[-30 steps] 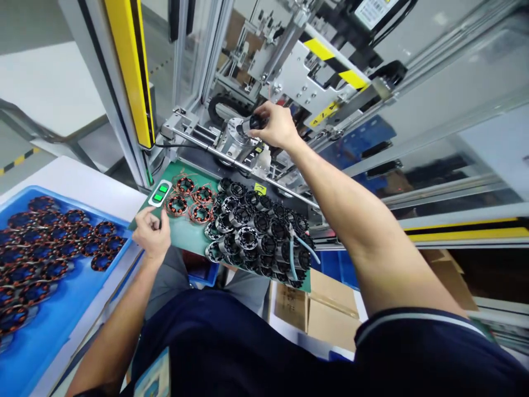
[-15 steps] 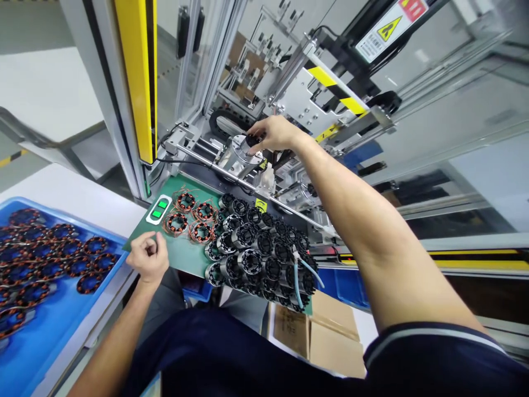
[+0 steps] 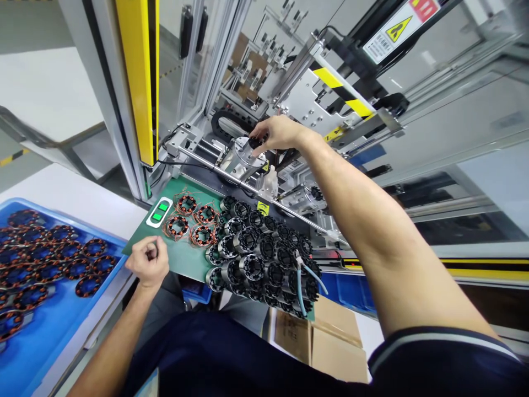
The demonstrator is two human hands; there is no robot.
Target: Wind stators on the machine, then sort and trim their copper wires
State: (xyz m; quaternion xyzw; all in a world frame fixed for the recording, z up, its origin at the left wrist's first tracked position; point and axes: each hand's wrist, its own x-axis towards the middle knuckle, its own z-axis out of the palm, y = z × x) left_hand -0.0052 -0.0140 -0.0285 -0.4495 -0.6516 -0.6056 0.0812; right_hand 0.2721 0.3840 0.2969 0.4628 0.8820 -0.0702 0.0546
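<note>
My right hand (image 3: 279, 134) reaches into the machine, its fingers around a black ring-shaped part (image 3: 257, 143) at the metal cylindrical fixture (image 3: 242, 160). My left hand (image 3: 147, 260) is curled closed over the near left edge of the green mat (image 3: 190, 258); what it holds, if anything, is hidden. Several copper-wound rings (image 3: 177, 226) lie on the mat beside the green-buttoned switch panel (image 3: 160, 212). Right of them stand many bare black-and-silver cores (image 3: 252, 267), packed close in rows.
A blue tray (image 3: 53, 331) with wound rings is at the left. Blue-handled pliers (image 3: 300, 281) lie on the cores. A yellow post (image 3: 138, 82) rises at the left, and a rail (image 3: 248, 190) crosses the machine's front. Cardboard boxes (image 3: 336, 342) sit below.
The view has shifted slightly. Both hands keep nearly the same pose, my right hand still at the fixture and my left hand still curled near the mat.
</note>
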